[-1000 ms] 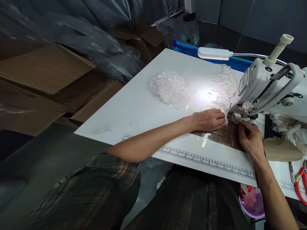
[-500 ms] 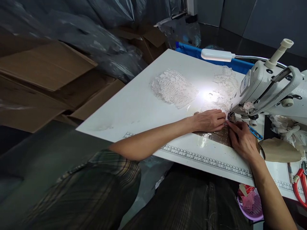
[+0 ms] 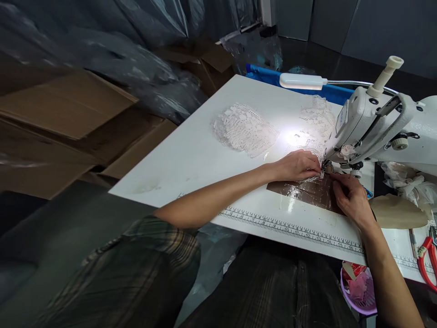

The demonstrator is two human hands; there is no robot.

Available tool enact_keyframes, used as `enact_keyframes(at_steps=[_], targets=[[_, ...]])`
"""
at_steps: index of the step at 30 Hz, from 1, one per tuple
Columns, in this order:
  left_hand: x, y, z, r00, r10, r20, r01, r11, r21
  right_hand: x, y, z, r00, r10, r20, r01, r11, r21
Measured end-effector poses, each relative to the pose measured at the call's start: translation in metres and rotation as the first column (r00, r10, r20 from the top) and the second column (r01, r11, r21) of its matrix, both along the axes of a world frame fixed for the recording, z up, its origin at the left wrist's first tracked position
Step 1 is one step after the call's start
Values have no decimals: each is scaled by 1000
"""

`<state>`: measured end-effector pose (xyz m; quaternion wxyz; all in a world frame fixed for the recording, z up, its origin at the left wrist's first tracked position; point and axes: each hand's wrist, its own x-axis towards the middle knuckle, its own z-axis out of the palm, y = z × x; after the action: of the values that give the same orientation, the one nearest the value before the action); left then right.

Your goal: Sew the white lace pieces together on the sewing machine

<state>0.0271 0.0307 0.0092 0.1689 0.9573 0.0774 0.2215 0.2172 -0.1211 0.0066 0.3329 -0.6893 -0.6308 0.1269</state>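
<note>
White lace trim (image 3: 317, 148) runs under the sewing machine's (image 3: 363, 123) needle area. My left hand (image 3: 297, 165) lies left of the presser foot, its fingertips closed on the lace edge. On the other side is my right hand (image 3: 351, 196), fingers bent and fingertips close to the foot; what they pinch is too small to make out. Beneath both hands is a shiny brown plate (image 3: 303, 193). A blue tool, perhaps thread snips (image 3: 368, 192), shows just behind my right hand, mostly hidden by it.
A pile of lace pieces (image 3: 244, 130) rests on the white table (image 3: 177, 164). A lamp (image 3: 302, 81) shines above. At right are red-handled pliers (image 3: 423, 259) and beige material (image 3: 398, 212). A purple basket (image 3: 367, 310) sits below the edge; cardboard boxes (image 3: 61, 105) stand at left.
My right hand has drawn slightly right, away from the presser foot, and covers more of the blue tool. My left hand has shifted a little up, baring more brown plate. The view has turned slightly.
</note>
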Motion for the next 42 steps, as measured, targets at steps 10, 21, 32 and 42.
enact_keyframes(at_steps=[10, 21, 32, 42], targets=[[-1, -1, -1, 999, 44, 13, -43, 997, -67, -3, -1, 3, 1000, 6, 12, -6, 999, -32], [2, -5, -2, 994, 92, 57, -84, 989, -123, -4, -2, 3, 1000, 14, 13, -14, 1000, 2], [3, -16, 0, 977, 211, -6, -209, 963, -169, -3, -1, 1, 1000, 7, 22, -7, 1000, 15], [6, -17, -8, 963, 240, 120, -239, 971, -22, -2, 0, -1, 1000, 7, 25, -7, 1000, 4]])
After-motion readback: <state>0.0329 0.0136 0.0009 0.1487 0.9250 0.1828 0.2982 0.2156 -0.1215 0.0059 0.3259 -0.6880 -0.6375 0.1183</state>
